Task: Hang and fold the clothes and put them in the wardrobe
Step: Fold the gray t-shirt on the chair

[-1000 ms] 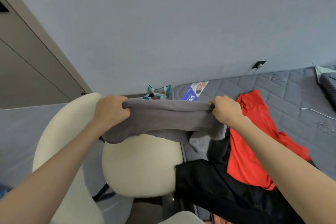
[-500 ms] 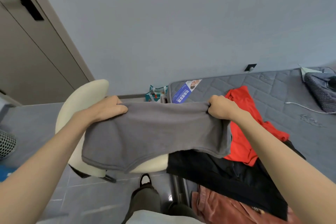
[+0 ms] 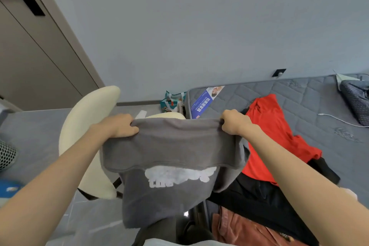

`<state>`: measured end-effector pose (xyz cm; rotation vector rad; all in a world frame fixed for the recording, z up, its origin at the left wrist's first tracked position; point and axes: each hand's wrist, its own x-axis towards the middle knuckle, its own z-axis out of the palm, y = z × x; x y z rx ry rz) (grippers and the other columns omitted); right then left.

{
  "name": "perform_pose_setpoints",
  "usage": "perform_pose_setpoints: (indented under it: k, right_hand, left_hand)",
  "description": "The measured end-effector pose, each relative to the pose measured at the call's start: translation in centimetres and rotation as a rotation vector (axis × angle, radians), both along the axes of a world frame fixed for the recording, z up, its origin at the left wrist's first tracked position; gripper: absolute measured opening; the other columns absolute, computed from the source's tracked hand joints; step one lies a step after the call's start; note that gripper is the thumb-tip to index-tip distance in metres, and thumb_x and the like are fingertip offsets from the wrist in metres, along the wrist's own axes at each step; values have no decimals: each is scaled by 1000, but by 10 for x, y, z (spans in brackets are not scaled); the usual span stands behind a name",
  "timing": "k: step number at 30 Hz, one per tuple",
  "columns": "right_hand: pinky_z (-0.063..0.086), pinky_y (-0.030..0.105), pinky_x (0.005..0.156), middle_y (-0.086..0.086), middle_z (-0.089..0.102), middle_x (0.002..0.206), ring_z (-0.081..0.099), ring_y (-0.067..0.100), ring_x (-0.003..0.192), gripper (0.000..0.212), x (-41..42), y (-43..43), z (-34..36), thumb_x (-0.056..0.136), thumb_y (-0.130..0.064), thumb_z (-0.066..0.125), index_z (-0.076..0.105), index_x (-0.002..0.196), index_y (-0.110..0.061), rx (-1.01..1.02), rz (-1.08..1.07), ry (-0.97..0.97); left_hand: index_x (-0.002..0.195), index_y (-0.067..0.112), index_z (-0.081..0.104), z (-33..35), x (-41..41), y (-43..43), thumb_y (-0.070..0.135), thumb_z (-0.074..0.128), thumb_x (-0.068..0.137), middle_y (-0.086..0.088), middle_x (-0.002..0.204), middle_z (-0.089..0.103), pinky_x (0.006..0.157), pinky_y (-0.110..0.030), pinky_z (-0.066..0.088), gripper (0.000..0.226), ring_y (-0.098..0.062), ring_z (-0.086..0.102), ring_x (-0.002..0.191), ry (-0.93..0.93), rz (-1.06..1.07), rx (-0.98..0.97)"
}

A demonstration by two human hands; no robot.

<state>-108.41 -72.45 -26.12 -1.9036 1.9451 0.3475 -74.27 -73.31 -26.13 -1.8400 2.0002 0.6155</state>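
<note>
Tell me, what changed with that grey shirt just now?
The grey shirt has dropped open from a bunched strip and now hangs down, its white print showing. The left hand and right hand still grip its top edge; the red garment stays on the mattress.

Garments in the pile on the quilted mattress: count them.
3: red fabric garment farthest, black fabric garment partly beneath it, rust-brown fabric garment nearest. Others may be hidden underneath.
</note>
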Motion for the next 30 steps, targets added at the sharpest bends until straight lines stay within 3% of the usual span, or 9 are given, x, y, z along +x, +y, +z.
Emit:
perform_pose_setpoints:
  k: [3,5,8,13,19,24,30]
  right_hand:
    - [35,32,71,15,57,118,56,35,106,26,10,-25,-20,86,-5,47,57,110,-6,-88,48,26]
    - [33,31,69,15,60,113,57,35,103,27,19,-45,-34,84,-1,45,59,106,-8,-131,88,40]
    - [30,30,69,12,64,104,57,33,97,28,31,-77,-55,83,3,43,62,95,-14,-179,127,63]
    - [30,29,70,10,64,103,56,31,97,36,49,-139,-93,86,3,42,65,105,-18,-216,103,104]
    - [28,29,71,13,63,103,53,32,98,37,64,-201,-135,85,3,45,64,109,-17,-214,45,121]
    - [30,31,74,12,64,96,51,31,99,40,68,-217,-174,80,3,47,67,107,-18,-199,30,99]
    - [34,30,92,2,64,117,51,25,112,46,62,-179,-230,92,-12,45,53,131,-36,-43,134,117]
  left_hand:
    - [85,21,44,-26,8,-20,36,47,92,-10,110,60,69,-31,36,17,-29,57,97,-81,-53,-69]
    - [91,23,42,-43,15,-39,33,44,93,-10,116,59,69,-32,35,10,-29,56,101,-91,-67,-98]
    - [94,20,40,-68,27,-73,28,41,95,-9,116,58,67,-32,34,8,-28,56,99,-88,-78,-127]
    - [105,14,45,-109,38,-138,23,39,97,-9,111,56,67,-36,40,14,-27,54,91,-63,-96,-245]
    - [120,14,50,-154,43,-196,16,42,96,-10,113,53,69,-33,31,26,-29,51,101,-104,-75,-325]
    - [125,18,54,-195,51,-201,10,50,90,-9,110,55,78,-35,34,37,-30,51,100,-32,-64,-406]
    - [120,16,62,-252,55,-165,-7,66,72,-8,98,61,75,-40,40,54,-33,56,92,14,-167,-358]
